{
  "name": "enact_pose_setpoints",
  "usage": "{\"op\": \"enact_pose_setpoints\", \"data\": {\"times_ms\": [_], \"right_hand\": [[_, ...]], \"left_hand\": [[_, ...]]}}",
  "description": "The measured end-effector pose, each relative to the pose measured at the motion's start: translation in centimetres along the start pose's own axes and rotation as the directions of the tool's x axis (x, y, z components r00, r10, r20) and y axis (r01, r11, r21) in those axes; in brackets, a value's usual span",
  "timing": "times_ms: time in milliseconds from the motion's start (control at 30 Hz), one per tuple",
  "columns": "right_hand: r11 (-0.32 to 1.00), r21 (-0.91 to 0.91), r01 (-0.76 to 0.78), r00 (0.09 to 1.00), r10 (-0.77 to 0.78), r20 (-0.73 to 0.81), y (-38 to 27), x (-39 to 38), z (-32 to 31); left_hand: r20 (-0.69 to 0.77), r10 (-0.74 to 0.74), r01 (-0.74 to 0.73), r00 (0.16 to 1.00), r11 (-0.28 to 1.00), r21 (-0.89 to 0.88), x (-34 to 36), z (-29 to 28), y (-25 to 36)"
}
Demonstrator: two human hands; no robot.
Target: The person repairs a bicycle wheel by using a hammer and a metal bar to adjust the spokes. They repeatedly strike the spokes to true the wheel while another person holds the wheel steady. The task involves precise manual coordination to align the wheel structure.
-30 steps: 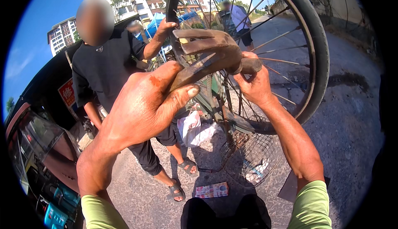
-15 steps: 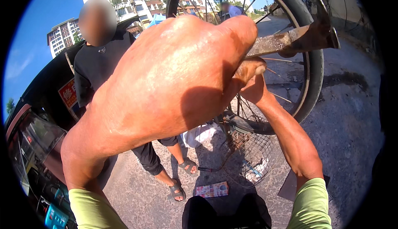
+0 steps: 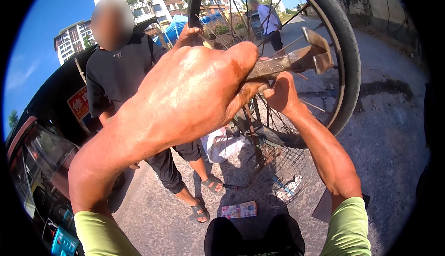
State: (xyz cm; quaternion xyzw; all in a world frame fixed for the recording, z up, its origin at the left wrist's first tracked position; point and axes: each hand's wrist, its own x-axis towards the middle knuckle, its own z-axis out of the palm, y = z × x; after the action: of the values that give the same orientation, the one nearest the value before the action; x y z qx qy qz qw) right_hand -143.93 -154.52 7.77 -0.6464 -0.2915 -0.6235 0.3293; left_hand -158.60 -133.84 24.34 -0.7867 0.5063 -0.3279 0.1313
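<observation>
My left hand (image 3: 194, 87) is closed around the short worn metal handle of a hammer (image 3: 320, 52) and fills the middle of the view. The hammer's head points right, in front of the spokes. Behind it stands a bicycle wheel (image 3: 348, 80) with a black tyre, upright. My right hand (image 3: 282, 93) is raised beside the spokes, its fingers curled near the wheel's middle. My left hand hides part of those fingers, so what they hold cannot be made out. The wheel's hub is also hidden.
A wire basket (image 3: 278, 177) lies on the ground below the wheel, by a handlebar grip (image 3: 236, 187). A person in black (image 3: 123, 66) stands at the left, one hand at the tyre. A printed packet (image 3: 239, 210) lies near my knees. A white bag (image 3: 222, 147) sits behind.
My left hand has drawn the hammer left, and the hammer's head looks smaller. The other person's hand now shows at the tyre. A distant person in white shows more fully through the spokes.
</observation>
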Motion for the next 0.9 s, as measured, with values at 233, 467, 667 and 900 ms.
{"op": "enact_pose_setpoints", "data": {"times_ms": [233, 467, 667, 900], "right_hand": [[0.997, -0.019, -0.074, 0.997, 0.074, -0.004, -1.5, 0.1, 0.0], [0.996, -0.081, -0.032, 0.997, 0.038, 0.071, 1.3, -0.7, 0.7], [0.973, 0.051, -0.225, 0.974, 0.226, 0.002, -0.8, -0.3, 0.7], [0.937, 0.319, -0.146, 0.958, 0.214, -0.189, -1.2, -0.6, 1.5]], "left_hand": [[-0.069, 0.002, -0.003, 0.998, 1.000, -0.011, -0.7, -0.6, 0.1], [0.047, 0.002, -0.008, 0.999, 0.992, 0.127, -0.8, 1.8, -1.4], [-0.075, -0.085, 0.074, 0.994, 0.987, -0.140, -3.3, 0.6, -1.7], [-0.080, -0.173, 0.134, 0.982, 0.926, -0.354, -7.4, 3.8, -2.6]]}}
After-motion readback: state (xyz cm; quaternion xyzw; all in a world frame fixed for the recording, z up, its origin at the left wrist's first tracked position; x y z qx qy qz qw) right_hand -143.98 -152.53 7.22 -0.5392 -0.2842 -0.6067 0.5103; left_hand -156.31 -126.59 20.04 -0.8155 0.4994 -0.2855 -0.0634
